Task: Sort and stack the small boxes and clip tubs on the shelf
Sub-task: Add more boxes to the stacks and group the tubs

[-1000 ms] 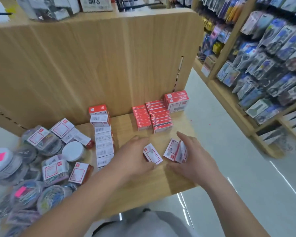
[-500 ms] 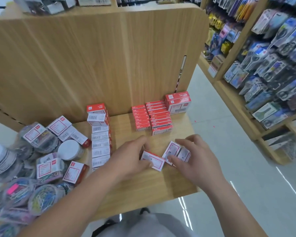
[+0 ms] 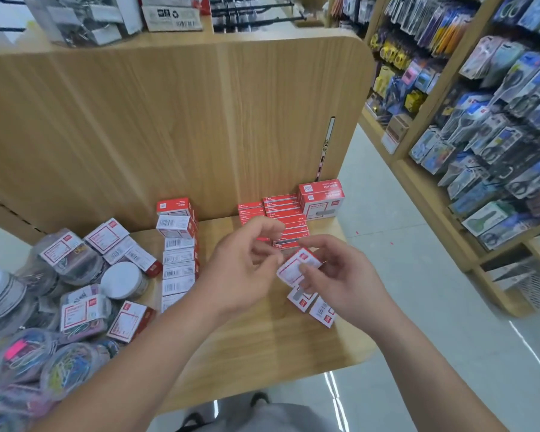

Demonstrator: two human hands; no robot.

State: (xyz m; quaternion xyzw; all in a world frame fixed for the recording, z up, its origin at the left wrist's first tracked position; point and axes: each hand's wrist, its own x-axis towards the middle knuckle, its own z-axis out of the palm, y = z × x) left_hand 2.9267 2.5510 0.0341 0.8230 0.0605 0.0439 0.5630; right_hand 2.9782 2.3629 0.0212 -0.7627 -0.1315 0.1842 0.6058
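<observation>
A small red-and-white box (image 3: 293, 269) hangs above the wooden shelf (image 3: 262, 338), held between both hands. My right hand (image 3: 343, 279) pinches it, thumb on its label face and fingers behind. My left hand (image 3: 247, 269) grips its left edge with curled fingers. Two more small boxes (image 3: 321, 314) lie flat on the shelf under my right hand. Rows of flat red boxes (image 3: 281, 210) stand stacked at the back, beside a larger red box (image 3: 321, 198). A line of white-labelled boxes (image 3: 178, 254) runs down the shelf's left part. Clip tubs (image 3: 122, 280) lie heaped at the left.
A tall wooden back panel (image 3: 200, 120) closes the shelf behind. Loose red-labelled boxes (image 3: 128, 321) lie among the tubs of coloured clips (image 3: 66, 369). An aisle floor (image 3: 418, 307) and a rack of packaged scissors (image 3: 496, 135) are on the right.
My left hand has lifted one small box off the shelf. My right hand left the two boxes lying there and took hold of the lifted one.
</observation>
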